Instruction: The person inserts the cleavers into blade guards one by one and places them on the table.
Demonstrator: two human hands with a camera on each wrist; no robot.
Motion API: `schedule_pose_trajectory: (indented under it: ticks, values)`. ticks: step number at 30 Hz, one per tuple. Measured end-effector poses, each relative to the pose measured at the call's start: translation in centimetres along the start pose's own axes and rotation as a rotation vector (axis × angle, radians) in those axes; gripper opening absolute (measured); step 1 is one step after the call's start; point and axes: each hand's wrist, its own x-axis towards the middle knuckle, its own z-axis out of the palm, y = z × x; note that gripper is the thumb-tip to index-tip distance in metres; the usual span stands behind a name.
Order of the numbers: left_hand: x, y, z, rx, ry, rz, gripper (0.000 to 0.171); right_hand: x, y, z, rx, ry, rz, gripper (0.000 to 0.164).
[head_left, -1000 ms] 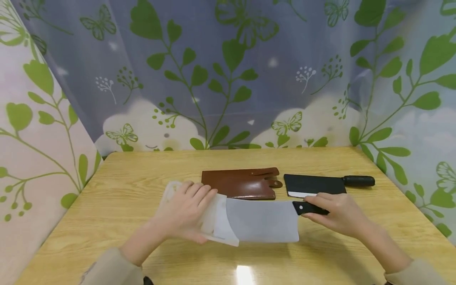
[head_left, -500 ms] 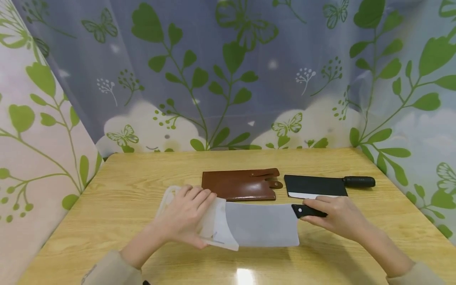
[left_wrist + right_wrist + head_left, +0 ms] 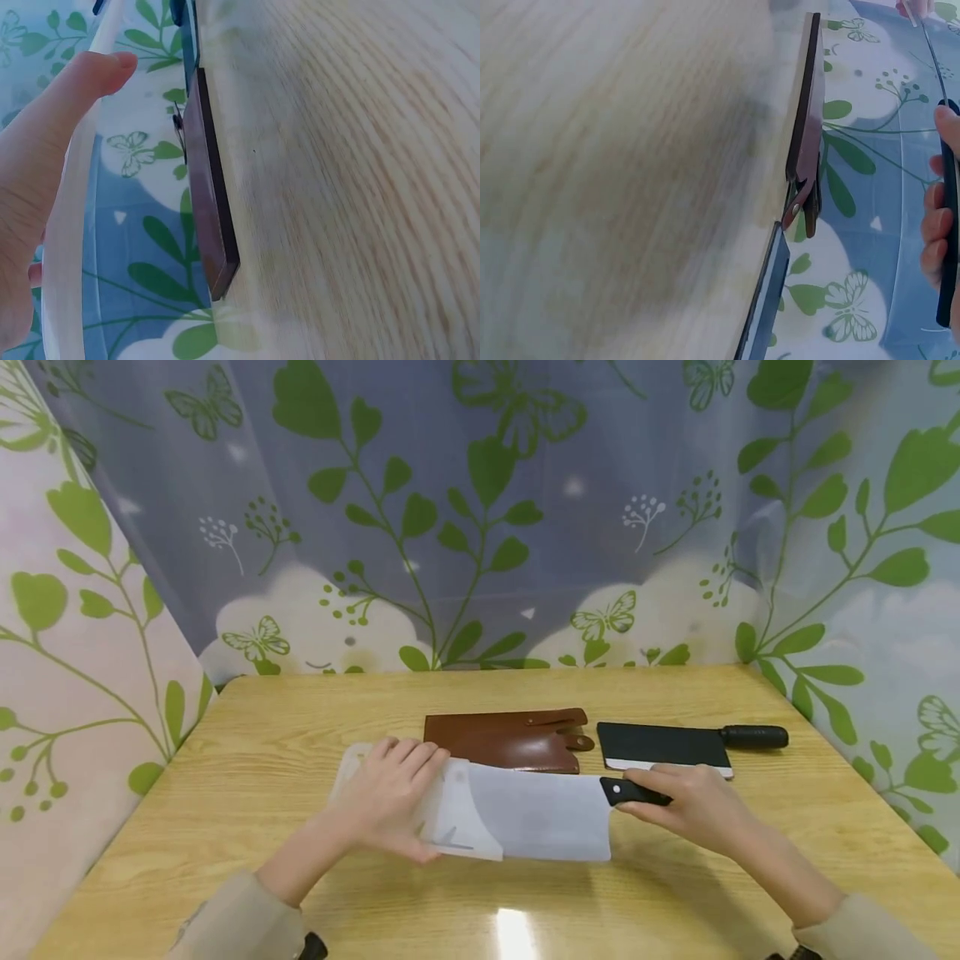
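In the head view, my left hand point(image 3: 390, 797) grips a whitish plastic blade sheath point(image 3: 457, 822), thumb below and fingers over the top. My right hand point(image 3: 693, 802) holds the black handle of a cleaver point(image 3: 543, 814). The cleaver's wide grey blade lies partly inside the sheath; the part nearer the handle is bare. Both are held above the table. The left wrist view shows the sheath point(image 3: 64, 285) edge-on beside my thumb. In the right wrist view, my fingers curl round the black handle point(image 3: 950, 217).
Behind the hands, a brown leather sheath point(image 3: 502, 739) with strap tabs lies on the wooden table point(image 3: 300, 718). To its right rests a second cleaver point(image 3: 660, 747), black-bladed with a pale edge and a black handle. A leaf-patterned curtain point(image 3: 480, 568) hangs behind.
The cleaver and my right hand have moved left, and the blade sits a little deeper in the white sheath. The leather sheath and black cleaver stay put on the table.
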Motion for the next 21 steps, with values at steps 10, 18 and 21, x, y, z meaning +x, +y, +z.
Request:
schedule_pose_trajectory:
  ticks: [10,18,21]
  values:
    - [0.4,0.6,0.2,-0.015,0.04,0.067,0.106,0.8,0.0,0.2,-0.011,-0.026,-0.05,0.048]
    - [1.5,1.0,0.0,-0.035,0.022,0.052,0.102,1.9,-0.9,1.4,-0.018,0.009,-0.051,0.043]
    - [1.5,1.1,-0.1,-0.019,0.013,0.045,0.102,2.2,-1.4,1.7,-0.038,0.007,-0.034,0.048]
